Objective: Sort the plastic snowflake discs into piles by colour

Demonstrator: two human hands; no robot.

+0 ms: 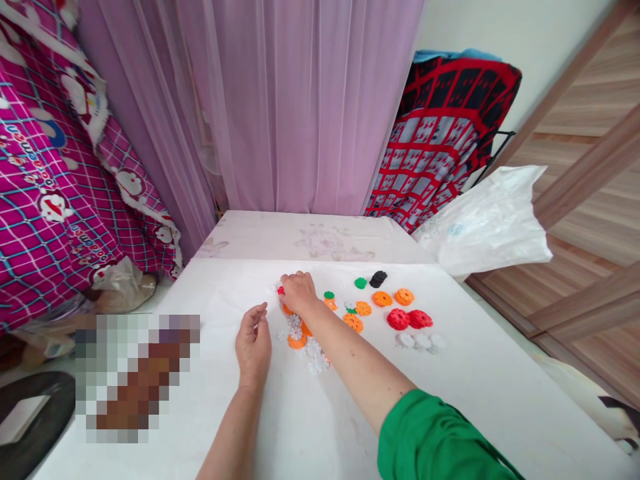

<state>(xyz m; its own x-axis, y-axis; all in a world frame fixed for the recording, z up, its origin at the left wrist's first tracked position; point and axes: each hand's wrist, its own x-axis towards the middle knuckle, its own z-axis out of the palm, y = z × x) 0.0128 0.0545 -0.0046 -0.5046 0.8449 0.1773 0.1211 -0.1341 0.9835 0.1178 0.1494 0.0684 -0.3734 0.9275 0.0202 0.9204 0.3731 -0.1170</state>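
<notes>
My right hand (pixel 299 293) reaches over the left side of a loose pile, its fingers pinched on a red flower-shaped disc (pixel 281 291). Only an edge of that disc shows. Beside the pile, my left hand (pixel 253 347) rests with fingers loosely curled, thumb apart and nothing in it. Mixed orange discs (pixel 297 343) and white flower-shaped discs (pixel 314 348) overlap between and below the hands. My right forearm hides part of the pile. Other orange discs (pixel 353 323) and a green disc (pixel 329 295) lie just past that forearm.
Sorted to the right are red discs (pixel 399 319), orange stacks (pixel 383 298), whitish discs (pixel 421 342), black discs (pixel 379 279) and a green disc (pixel 361 283). A white plastic bag (pixel 493 223) stands at the table's (pixel 350 427) right edge. A blurred patch covers the left side.
</notes>
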